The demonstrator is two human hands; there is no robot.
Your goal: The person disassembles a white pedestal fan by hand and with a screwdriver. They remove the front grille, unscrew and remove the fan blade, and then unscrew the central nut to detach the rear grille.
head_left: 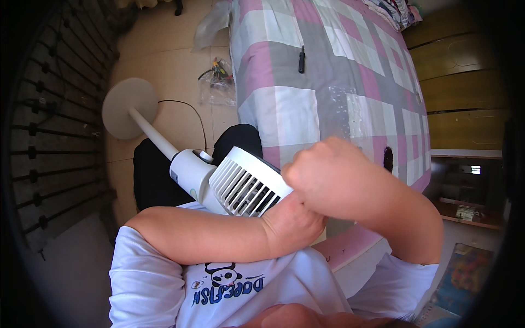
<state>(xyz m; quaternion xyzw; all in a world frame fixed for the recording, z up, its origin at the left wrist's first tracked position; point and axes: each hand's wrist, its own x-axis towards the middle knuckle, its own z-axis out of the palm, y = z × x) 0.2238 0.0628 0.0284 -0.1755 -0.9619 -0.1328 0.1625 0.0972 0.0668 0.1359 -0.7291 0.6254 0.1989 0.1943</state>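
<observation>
Working at the white, slatted plastic fan head [251, 183] above the black-trousered lap [237, 139], seemingly: left hand [297, 221] at its end, grip unclear; right hand [325, 168] fisted, contents hidden; next likely needs steady bracing.

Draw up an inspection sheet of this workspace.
Surface: checked bedcover beside the person; no worktable seen.
Job's things: white fan slanting across the lap, round base farthest from the person.
Clutter: screwdriver and clear plastic on the bedcover; clear bag with mixed items on the floor.
Hands: left hand at the fan's slatted end; right hand curled beside it, contents hidden.
Cables: thin dark cord near the fan.
Surroundings: barred railing left, wooden drawers right.
</observation>
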